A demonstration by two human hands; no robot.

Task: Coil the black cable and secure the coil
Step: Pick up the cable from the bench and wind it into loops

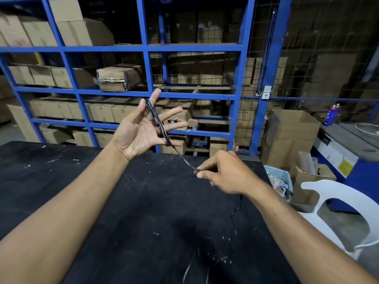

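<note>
Head view: thin black cable [162,128] stretched between 2 bare hands above a scuffed black tabletop [143,212]

Cable loops lie in a narrow bundle across the left hand [141,130], running from the gap between thumb and index finger down over the spread fingers to the little finger; the palm faces up and the fingers are splayed wide, so the coil rests on them rather than being clenched. From there 1 taut strand slants down to the right hand [223,173], whose thumb and index fingertips are pinched narrow on the cable's end, just above the tabletop. Behind stands blue metal racking [146,50] stacked with brown cardboard boxes [69,21]; to the right, a white plastic chair [348,203] beside an open cardboard carton [289,138]
</note>
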